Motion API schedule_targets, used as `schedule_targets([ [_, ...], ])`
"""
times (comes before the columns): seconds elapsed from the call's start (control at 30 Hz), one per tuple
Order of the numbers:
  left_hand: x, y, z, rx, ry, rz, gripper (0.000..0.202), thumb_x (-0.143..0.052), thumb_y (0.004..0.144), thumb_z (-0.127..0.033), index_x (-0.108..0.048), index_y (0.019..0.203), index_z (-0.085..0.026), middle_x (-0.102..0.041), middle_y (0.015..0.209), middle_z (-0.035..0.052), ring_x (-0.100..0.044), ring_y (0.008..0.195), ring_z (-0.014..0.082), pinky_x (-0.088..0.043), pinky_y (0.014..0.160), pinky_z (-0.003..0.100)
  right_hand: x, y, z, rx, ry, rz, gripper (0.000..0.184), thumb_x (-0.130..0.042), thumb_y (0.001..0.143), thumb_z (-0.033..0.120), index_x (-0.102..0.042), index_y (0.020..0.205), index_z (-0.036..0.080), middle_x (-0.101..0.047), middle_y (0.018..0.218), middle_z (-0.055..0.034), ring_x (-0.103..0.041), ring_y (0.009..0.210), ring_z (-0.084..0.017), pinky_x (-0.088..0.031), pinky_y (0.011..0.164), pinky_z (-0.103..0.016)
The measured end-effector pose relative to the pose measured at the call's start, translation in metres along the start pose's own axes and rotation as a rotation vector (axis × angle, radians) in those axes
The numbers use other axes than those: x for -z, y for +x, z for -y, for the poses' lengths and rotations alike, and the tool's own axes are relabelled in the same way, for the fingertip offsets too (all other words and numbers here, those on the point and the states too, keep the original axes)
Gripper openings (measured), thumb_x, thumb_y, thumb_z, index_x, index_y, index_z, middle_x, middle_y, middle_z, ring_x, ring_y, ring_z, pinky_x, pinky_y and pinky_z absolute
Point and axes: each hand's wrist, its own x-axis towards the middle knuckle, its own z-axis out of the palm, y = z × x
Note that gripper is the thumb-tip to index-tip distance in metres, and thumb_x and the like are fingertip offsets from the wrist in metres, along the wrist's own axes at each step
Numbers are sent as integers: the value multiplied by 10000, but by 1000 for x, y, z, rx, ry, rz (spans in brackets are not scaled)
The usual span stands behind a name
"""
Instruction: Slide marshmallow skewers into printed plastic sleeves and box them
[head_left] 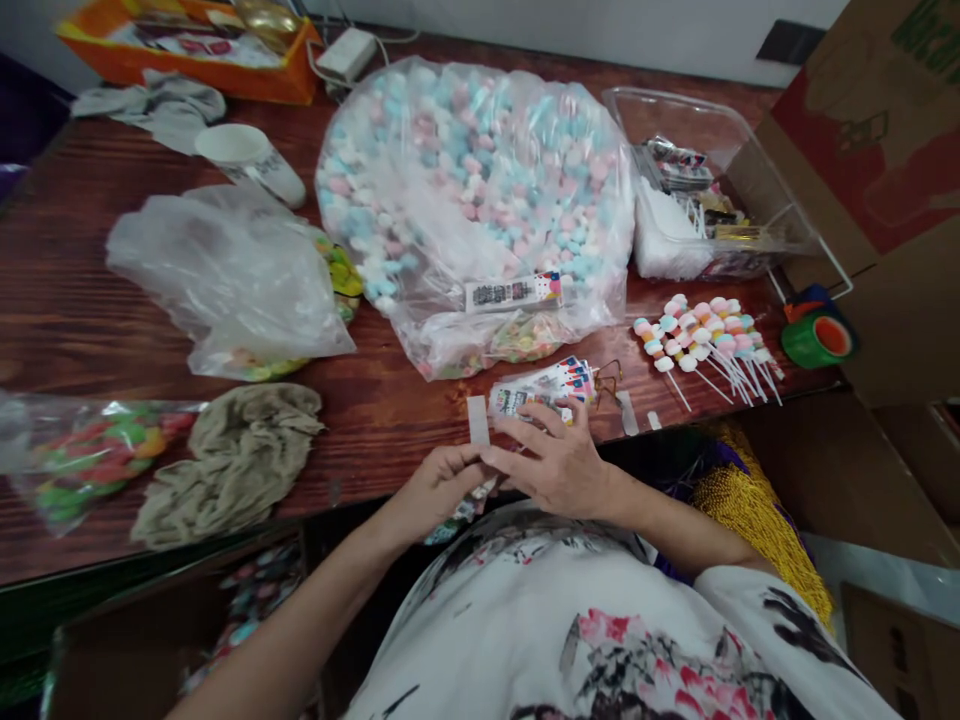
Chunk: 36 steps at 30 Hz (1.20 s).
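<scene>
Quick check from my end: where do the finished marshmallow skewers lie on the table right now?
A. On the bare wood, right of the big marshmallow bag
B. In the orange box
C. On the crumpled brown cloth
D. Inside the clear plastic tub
A: the marshmallow skewers lie fanned on the wooden table, to the right of the big marshmallow bag and in front of the clear plastic tub.

dark wooden worktop (67, 300): big marshmallow bag (480, 190), marshmallow skewers (705, 335), clear tub (712, 200), crumpled cloth (232, 460), label cards (544, 385), tape roll (817, 338).
</scene>
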Motion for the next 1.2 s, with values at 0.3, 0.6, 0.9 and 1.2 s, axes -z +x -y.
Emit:
schedule_targets([
  [0.3,-7,1,-1,-116,290,202,278,-555,885,-388,-668,771,-161,-619,682,25,-534,605,123,-422,578,215,-22,-25,-12,80,118,119,139,-547,891,200,-641,788,210,-663,699,19,-518,817,-155,-229,932,-438],
  [0.6,-19,12,-4,-376,402,-141,233,-539,905,-280,-715,809,-161,-621,688,30,-546,623,121,-418,610,230,5,-42,-53,-621,3,-217,189,-605,897,374,-676,843,208,-705,872,-48,-535,905,-201,-285,833,-370],
  [0.9,-37,21,-10,99,-397,-258,293,-777,696,-382,-753,885,-159,-680,694,33,-608,573,126,-464,539,233,-10,-52,-79,-751,-309,-77,146,-510,897,233,-587,788,175,-641,905,-113,-471,959,-270,-285,761,-383],
  [1.2,-35,15,-5,117,-490,-318,243,-787,656,-357,-747,770,-147,-644,618,8,-544,485,86,-429,473,204,11,-63,-66,-671,236,-517,133,-484,917,237,-534,797,212,-546,778,-10,-516,751,-166,-412,700,-314],
])
